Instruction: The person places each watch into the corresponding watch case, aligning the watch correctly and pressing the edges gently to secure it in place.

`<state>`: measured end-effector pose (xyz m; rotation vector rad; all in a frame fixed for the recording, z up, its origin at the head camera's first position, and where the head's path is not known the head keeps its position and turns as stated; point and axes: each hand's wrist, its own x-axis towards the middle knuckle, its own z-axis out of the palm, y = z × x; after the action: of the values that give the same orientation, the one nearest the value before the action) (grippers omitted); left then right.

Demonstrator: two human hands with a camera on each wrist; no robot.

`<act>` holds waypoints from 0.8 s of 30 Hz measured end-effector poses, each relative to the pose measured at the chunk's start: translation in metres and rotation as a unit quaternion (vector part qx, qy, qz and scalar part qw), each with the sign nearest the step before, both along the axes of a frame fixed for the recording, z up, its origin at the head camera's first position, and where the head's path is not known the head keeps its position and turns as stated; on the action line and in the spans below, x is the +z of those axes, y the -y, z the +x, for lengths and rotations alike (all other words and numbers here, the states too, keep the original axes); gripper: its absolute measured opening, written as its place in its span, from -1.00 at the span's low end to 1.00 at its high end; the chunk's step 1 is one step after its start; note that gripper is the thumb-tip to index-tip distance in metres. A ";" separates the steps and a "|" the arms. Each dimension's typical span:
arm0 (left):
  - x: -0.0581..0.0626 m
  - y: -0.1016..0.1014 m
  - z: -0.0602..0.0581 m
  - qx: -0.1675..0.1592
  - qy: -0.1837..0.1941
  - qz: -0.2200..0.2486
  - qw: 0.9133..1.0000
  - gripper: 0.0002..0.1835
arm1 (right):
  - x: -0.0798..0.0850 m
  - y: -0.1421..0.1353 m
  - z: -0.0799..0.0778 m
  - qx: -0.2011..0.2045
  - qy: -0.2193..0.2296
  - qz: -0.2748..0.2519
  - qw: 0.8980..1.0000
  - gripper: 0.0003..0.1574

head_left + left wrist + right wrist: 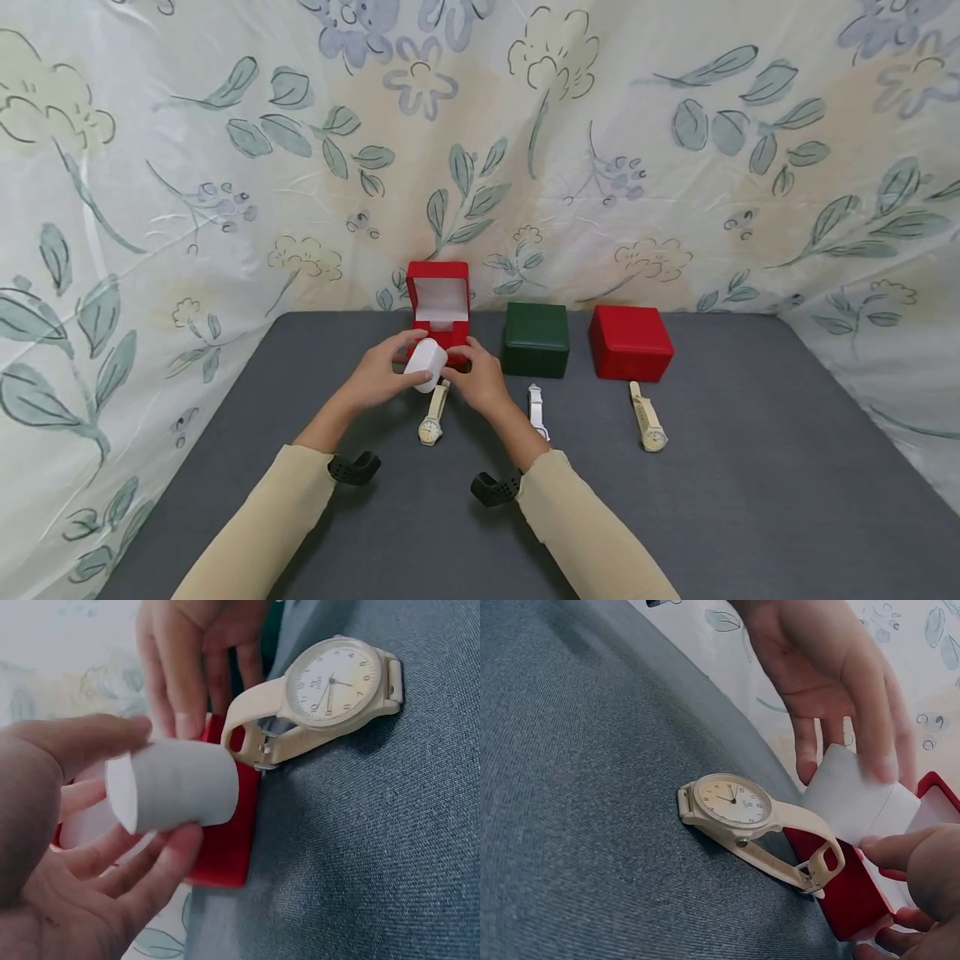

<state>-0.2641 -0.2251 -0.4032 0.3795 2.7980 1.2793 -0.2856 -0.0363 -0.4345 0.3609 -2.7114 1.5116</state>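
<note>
Head view: left hand (378, 373) and right hand (480, 382) meet over the front of an open red watch box (438, 268), its white-lined lid standing up at the rear of the grey bench (735, 508). A white watch cushion (426, 367) is held tilted between them, in the air.

Left grip: holding the cushion, thumb on one side, fingers on the other; clearest in the left wrist view. Right grip: thumb tip at the cushion's edge in the right wrist view, other fingers by the box; cannot tell whether it pinches.

Cream wristwatch (431, 430) lies before the open box, near the cushion. Both wrist views show its strap buckled in a loop and its numbered dial, too small to read from the head. The right wrist view adds the crown (742, 841) and a thin seam on the cushion.

Only the head view gives the full row: closed green box (536, 340), closed red box (632, 342), a white wristwatch (536, 403) partly behind the right forearm, and a second cream wristwatch (651, 435) before the closed red box.
</note>
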 end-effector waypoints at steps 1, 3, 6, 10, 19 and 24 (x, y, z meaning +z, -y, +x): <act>0.001 -0.002 0.000 0.002 -0.006 -0.013 1.000 -0.29 | 0.000 -0.001 0.000 0.002 0.000 -0.001 1.000 -0.52; 0.002 -0.003 0.000 0.008 -0.009 -0.024 1.000 -0.31 | 0.000 -0.002 0.002 0.002 -0.001 -0.007 1.000 -0.51; 0.002 0.000 0.002 0.028 0.009 0.005 1.000 -0.35 | 0.001 -0.006 0.005 0.002 -0.009 -0.021 1.000 -0.48; -0.002 0.011 0.005 0.025 0.021 0.086 0.996 -0.35 | 0.003 -0.011 0.013 0.003 -0.030 -0.022 0.999 -0.46; -0.014 0.030 0.018 -0.021 0.055 0.243 0.968 -0.27 | 0.004 -0.022 0.031 0.027 -0.040 0.045 0.998 -0.34; -0.019 0.036 0.023 -0.015 0.049 0.216 0.975 -0.12 | 0.003 -0.023 0.040 0.091 -0.033 0.148 0.984 -0.10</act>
<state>-0.2411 -0.2607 -0.4226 0.3583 2.4082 1.8420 -0.2453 -0.0135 -0.4313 0.6700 -2.9192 1.0992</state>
